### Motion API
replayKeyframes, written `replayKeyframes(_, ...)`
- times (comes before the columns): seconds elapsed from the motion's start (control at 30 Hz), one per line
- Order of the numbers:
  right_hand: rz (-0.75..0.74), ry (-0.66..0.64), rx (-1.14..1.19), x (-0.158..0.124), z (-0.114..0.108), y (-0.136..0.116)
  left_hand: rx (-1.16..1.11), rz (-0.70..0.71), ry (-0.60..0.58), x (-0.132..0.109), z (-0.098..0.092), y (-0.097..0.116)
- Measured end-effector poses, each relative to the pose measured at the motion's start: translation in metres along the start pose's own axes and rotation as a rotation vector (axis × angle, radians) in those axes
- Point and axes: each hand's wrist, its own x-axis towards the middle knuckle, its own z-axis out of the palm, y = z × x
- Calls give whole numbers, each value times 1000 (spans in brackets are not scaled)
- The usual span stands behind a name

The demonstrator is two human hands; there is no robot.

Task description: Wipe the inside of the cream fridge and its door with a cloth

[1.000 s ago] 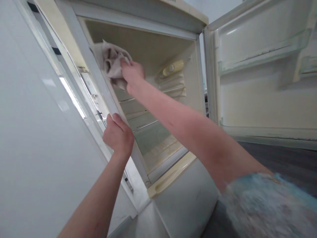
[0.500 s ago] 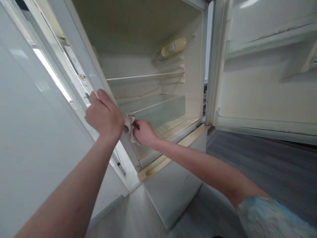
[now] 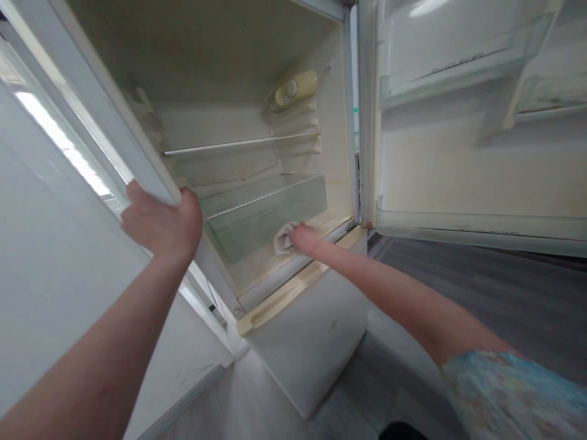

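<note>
Fridge (image 3: 257, 73) floor: crumpled pale cloth (image 3: 283, 238).

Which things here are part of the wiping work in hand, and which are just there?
In use:
- cloth, held by the right hand on the fridge floor
- fridge frame, gripped by the left hand

Just there:
- wire shelf
- clear drawer
- yellow dial
- open door and its racks
- dark floor

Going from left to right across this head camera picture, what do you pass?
White wall → left hand gripping the fridge frame → cloth → right hand holding it → open fridge door.
</note>
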Motion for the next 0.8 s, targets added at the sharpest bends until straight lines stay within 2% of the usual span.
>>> replayKeyframes(0.07, 35, -6, -42, -4, -4, 27, -5, 8, -4, 0, 0, 0)
replayKeyframes(0.13, 18, -22, -72, -5, -2, 27, -16, 5, -2, 0, 1, -1)
replayKeyframes(0.2, -75, -35, -72, -4, 4, 0, -27, -14, 6, 2, 2, -2)
replayKeyframes(0.3, -314, -10, -27, 1, 17, -57, -26, -15, 10, 3, 5, -3)
replayKeyframes(0.37, -421, 17, -3, 3, 21, -73, -31, -16, 12, 3, 5, -3)
replayKeyframes(0.43, -360, -5, -18, 2, 19, -59, -40, -22, 15, 3, 6, -3)
replayKeyframes(0.57, 131, -121, -99, -6, 8, 31, -37, -27, 12, 4, 6, -3)
replayKeyframes(0.63, 288, -115, -132, -9, 5, 71, -40, -32, 12, 4, 7, -4)
replayKeyframes(0.67, 325, -105, -147, -10, 5, 82, -48, -30, 6, 4, 7, -5)
replayKeyframes(0.73, 327, -102, -156, -11, 7, 85, -66, -17, -13, 5, 7, -6)
replayKeyframes(0.8, 222, -113, -135, -11, 11, 65, -80, -6, -25, 4, 7, -7)
